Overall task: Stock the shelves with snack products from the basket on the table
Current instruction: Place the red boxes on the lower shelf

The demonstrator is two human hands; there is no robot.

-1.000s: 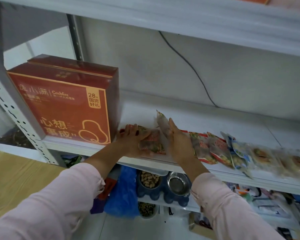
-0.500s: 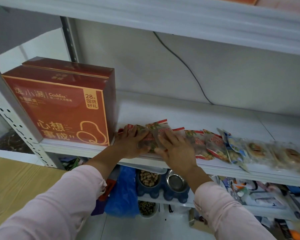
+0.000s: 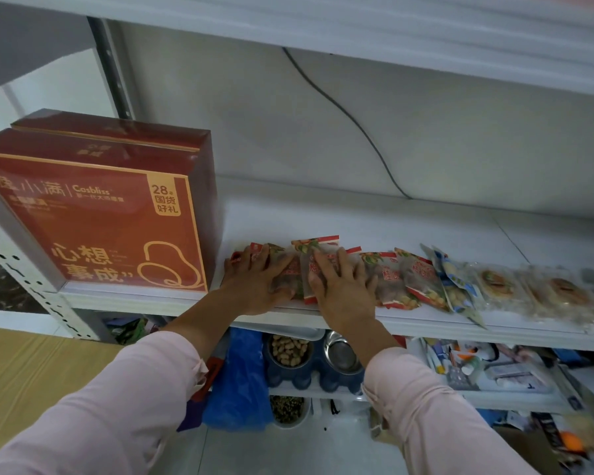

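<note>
- As I judge it, the task is partly done. A row of snack packets (image 3: 415, 279) lies flat along the front of the shelf (image 3: 357, 217), starting just beside the red box (image 3: 93, 217) and running away from it.
- Red-trimmed packets lie nearest the red box, then a blue-and-white packet (image 3: 455, 286), then clear-wrapped round pastries (image 3: 498, 286) farthest from it.
- The step in hand looks like settling the packets closest to the red box into line.
- The left hand (image 3: 254, 286) lies flat on the packet just beside the red box. The right hand (image 3: 343, 289) lies flat on the next one, on the side away from the box.
- Neither grip is closed. The fingers are straight and spread, pressing down and holding nothing.
- The shelf behind the row is bare, so more stock could go there. The basket is out of view, so I cannot tell how much is left to place.
- The palms cover most of the packets beneath them, and how many overlap there cannot be counted.
- The pastries farthest from the red box are blurred, and the packet print is unreadable.
- A wooden surface (image 3: 21, 365) below the red box is cut off by the frame.
</note>
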